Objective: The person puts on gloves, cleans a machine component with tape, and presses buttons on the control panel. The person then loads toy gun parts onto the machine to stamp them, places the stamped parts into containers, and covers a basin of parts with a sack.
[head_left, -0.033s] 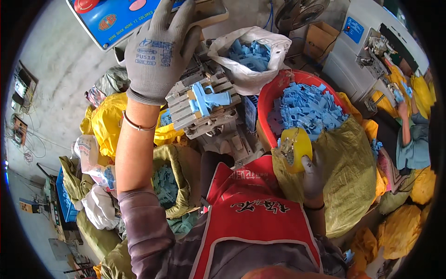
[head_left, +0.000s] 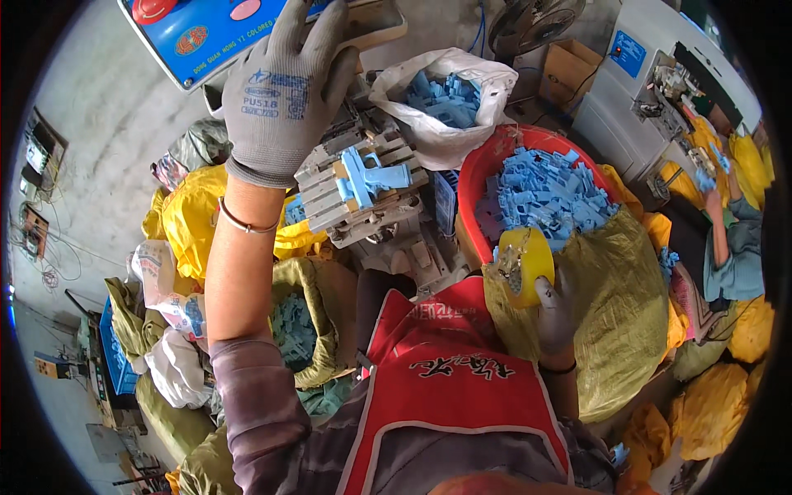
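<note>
My left hand, in a grey work glove, is raised in front of a blue machine panel. Its fingers are stretched up and apart, and nothing shows in them; whether the tips touch the machine is hidden. Below it, a light blue plastic toy pistol piece lies on a slotted metal machine bed. My gloved right hand is closed on the edge of a roll of yellow tape, held above an olive woven sack.
A red tub heaped with blue plastic pieces stands to the right. Behind it are a white sack of similar pieces, a cardboard box and a fan. An olive sack sits left. A co-worker's arm reaches toward another machine at far right.
The co-worker's hands at the far right have shifted slightly. My own hands, the tape roll and the toy pistol piece stay where they were.
</note>
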`<state>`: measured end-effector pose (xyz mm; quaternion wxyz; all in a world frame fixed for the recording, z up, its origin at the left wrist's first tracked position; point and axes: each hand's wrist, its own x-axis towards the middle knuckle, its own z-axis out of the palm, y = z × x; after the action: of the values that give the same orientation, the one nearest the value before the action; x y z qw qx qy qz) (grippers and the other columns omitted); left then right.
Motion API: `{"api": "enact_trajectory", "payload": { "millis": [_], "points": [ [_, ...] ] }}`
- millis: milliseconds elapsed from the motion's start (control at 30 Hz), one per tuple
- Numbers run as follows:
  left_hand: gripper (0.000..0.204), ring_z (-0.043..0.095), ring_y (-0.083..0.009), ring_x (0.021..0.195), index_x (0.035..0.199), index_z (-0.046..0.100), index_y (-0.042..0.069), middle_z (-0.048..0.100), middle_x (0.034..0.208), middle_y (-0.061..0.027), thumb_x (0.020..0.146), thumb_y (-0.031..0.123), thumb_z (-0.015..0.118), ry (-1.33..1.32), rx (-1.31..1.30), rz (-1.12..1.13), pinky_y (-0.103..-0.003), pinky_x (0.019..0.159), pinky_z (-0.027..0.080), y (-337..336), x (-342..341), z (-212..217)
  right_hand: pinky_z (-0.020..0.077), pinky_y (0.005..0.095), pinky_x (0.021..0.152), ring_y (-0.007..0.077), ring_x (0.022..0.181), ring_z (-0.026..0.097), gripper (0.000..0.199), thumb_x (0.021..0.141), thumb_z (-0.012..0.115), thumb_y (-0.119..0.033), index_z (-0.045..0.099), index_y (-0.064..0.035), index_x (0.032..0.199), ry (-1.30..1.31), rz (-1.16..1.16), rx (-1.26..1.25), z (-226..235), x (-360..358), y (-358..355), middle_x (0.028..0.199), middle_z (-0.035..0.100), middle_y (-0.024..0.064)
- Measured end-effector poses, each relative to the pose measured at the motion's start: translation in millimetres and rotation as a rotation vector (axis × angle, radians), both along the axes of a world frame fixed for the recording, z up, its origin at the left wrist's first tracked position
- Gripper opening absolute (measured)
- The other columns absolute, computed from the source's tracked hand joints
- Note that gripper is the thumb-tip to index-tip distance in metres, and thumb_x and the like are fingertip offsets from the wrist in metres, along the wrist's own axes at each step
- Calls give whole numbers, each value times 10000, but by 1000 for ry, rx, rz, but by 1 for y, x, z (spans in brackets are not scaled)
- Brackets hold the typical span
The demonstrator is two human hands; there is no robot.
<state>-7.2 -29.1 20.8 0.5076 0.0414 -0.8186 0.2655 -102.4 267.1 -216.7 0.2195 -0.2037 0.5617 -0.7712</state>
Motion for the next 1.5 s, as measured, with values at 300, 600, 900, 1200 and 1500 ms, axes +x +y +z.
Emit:
{"api": "enact_trajectory", "payload": {
  "millis": [300, 600, 900, 1200, 1500],
  "points": [
    [323, 649, -283, 848, 1125, 622, 101, 643, 1103, -102, 824, 215, 655, 33, 128, -237, -337, 715, 516, -28, -2, -11, 434, 274, 819, 121, 917, 526, 320, 894, 542, -146, 504, -5, 1178, 170, 4, 73, -3, -1, -19, 1043, 563, 38],
    [633, 600, -171, 863, 1266, 503, 46, 615, 1023, -128, 782, 377, 741, -706, 1341, -677, -313, 730, 490, 1, 15, -160, 471, 289, 777, 122, 894, 575, 373, 825, 660, -148, 518, 4, 1134, 304, 195, 85, 5, 6, -57, 1000, 614, 74],
    [268, 565, -76, 847, 1086, 618, 32, 646, 946, -13, 825, -18, 592, -608, 1463, -724, -243, 766, 469, -15, 32, -178, 431, 364, 854, 324, 969, 556, 427, 683, 747, -105, 521, 6, 1027, 1114, 128, 261, 23, 21, -93, 1056, 559, 185],
    [88, 582, -99, 695, 855, 643, 0, 654, 751, -41, 804, 15, 573, -398, 1653, -456, -250, 657, 469, -67, 28, -179, 442, 235, 783, 78, 895, 529, 377, 824, 636, -85, 469, 20, 1146, 533, 415, 126, 34, 39, -113, 1018, 561, 58],
    [195, 602, -102, 754, 997, 670, -14, 671, 839, -53, 844, 59, 574, -556, 1576, -359, -248, 705, 495, -164, 20, -203, 443, 269, 842, 118, 971, 535, 358, 879, 617, -175, 472, -30, 1173, -12, 467, -50, 45, 41, -129, 1054, 552, 43]
  ]
}}
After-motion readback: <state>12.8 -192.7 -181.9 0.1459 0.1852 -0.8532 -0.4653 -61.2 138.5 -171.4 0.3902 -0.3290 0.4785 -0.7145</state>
